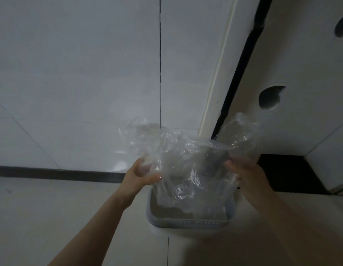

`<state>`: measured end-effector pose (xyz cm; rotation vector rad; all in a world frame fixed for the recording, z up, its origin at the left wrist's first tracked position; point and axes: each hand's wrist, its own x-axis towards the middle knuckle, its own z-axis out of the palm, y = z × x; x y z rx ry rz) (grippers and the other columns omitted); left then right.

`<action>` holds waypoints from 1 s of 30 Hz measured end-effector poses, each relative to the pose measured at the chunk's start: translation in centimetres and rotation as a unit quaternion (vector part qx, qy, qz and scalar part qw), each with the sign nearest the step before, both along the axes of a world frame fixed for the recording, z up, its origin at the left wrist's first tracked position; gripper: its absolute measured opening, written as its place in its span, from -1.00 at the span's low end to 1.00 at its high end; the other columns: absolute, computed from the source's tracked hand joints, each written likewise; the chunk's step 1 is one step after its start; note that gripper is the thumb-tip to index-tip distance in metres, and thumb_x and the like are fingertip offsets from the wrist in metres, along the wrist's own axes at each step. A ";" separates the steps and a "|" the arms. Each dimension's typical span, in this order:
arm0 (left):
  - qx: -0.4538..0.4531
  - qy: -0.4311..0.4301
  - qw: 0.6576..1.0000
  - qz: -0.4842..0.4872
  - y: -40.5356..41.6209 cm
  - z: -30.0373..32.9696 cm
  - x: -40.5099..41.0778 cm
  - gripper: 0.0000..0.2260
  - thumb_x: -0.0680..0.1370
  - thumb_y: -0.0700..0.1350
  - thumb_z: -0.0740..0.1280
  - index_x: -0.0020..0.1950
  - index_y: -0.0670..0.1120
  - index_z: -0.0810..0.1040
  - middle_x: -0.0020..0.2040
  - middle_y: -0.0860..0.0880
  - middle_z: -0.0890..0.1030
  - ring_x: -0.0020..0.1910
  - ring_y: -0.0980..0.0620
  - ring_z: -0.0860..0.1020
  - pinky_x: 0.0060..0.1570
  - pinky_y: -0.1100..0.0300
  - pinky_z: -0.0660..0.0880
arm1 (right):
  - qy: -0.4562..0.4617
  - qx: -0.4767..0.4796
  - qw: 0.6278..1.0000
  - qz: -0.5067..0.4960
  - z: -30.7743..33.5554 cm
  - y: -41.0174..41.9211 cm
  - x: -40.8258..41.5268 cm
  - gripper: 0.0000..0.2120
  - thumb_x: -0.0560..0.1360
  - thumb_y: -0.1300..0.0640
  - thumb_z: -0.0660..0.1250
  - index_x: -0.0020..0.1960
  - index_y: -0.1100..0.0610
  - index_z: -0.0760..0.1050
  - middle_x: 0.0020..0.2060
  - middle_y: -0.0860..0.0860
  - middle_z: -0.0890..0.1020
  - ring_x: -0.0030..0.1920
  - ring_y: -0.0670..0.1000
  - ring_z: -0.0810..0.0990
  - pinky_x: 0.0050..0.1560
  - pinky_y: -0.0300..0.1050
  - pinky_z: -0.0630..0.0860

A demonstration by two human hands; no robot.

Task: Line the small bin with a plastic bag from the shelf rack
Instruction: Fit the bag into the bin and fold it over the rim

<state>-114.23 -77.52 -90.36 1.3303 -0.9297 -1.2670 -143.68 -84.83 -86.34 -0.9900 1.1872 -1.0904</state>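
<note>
The plastic bag (186,166), clear and crumpled, is hanging spread between both hands directly above the small bin (189,221), with its lower part dipping inside the bin's opening. The left hand (141,174) is gripping the bag's left edge, thumb and fingers pinching the film. The right hand (247,175) is touching the bag's right edge; blur is hiding its fingers, so their grip cannot be determined. The bin, pale with a rounded rim, is standing on the light floor (51,217), near the white tiled wall (80,73) and just beside a white panel (301,73) with round holes.
</note>
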 end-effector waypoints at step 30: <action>0.018 -0.067 0.997 0.044 -1.7 1.4 -0.4 -0.38 0.28 -0.12 0.52 0.31 -0.02 0.42 0.07 -0.06 0.64 0.04 0.00 0.62 0.09 0.08 0.50 | 0.250 -0.059 0.949 0.182 -3.5 -0.1 -5.1 -0.28 0.11 0.13 0.53 0.22 -0.09 0.39 0.20 -0.02 0.49 0.15 0.03 0.52 0.01 -0.15 0.58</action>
